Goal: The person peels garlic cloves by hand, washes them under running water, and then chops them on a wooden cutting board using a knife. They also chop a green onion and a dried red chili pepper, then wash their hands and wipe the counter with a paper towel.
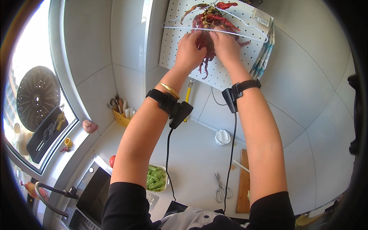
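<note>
A bunch of dried red chili peppers (211,21) hangs against a white perforated panel (175,53), behind a white wire hanger (244,35). My left hand (190,50) is raised to the bunch's left side, fingers curled around some dark red peppers. On the right side, my right hand (227,44) has its fingers in among the peppers, just under the hanger's bottom wire; its fingertips are partly hidden, so its hold cannot be told. Both wrists wear black straps with cabled devices, and the left one also a gold bangle.
Below lie a dish of cut green beans (156,177), scissors (220,191), a wooden cutting board (243,184) and a small bowl of white powder (222,137). A yellow utensil holder (120,118) stands in the corner. The sink (95,189) and faucet (51,188) are at left, near the window.
</note>
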Tool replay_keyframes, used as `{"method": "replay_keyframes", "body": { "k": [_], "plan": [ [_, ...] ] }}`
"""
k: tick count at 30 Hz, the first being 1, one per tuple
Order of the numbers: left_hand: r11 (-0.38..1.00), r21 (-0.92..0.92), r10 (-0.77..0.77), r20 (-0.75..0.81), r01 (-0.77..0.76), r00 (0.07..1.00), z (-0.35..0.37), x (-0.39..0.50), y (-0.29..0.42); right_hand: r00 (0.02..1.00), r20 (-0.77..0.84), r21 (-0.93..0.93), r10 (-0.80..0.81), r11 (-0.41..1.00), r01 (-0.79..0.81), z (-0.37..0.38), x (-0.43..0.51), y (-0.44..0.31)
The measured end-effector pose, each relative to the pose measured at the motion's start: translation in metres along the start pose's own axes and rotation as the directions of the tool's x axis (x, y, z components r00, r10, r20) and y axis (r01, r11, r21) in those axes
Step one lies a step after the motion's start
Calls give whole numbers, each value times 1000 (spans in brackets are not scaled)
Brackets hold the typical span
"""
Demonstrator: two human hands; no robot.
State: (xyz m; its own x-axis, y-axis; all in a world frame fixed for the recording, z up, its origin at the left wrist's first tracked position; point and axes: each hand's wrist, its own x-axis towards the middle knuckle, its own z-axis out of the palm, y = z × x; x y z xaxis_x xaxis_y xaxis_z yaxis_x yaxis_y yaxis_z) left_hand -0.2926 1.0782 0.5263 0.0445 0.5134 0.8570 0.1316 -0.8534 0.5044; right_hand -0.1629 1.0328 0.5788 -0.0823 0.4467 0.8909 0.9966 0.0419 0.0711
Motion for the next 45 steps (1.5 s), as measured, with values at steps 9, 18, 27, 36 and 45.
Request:
{"method": "replay_keyframes", "body": {
  "k": [9, 18, 27, 36, 45],
  "plan": [
    [985, -54, -160, 61, 163, 985, 10, 14, 9, 982, 141, -223, 129, 970, -95, -14, 9, -18],
    [986, -138, -86, 54, 93, 995, 12, 14, -1, 973, 197, -93, 119, 990, -103, -7, 14, 1],
    [930, -228, -248, 191, 288, 950, 4, 15, -7, 999, -26, 266, 38, 963, -30, 2, -8, 14],
    [553, -692, -457, 214, 464, 864, 17, -16, 1, 798, 23, 981, 602, 139, -133, -1, -38, 14],
    [-102, -938, -722, 299, 331, 624, 43, -67, -8, 545, 384, 886, 746, -464, 11, -5, -76, 12]
  ]
}}
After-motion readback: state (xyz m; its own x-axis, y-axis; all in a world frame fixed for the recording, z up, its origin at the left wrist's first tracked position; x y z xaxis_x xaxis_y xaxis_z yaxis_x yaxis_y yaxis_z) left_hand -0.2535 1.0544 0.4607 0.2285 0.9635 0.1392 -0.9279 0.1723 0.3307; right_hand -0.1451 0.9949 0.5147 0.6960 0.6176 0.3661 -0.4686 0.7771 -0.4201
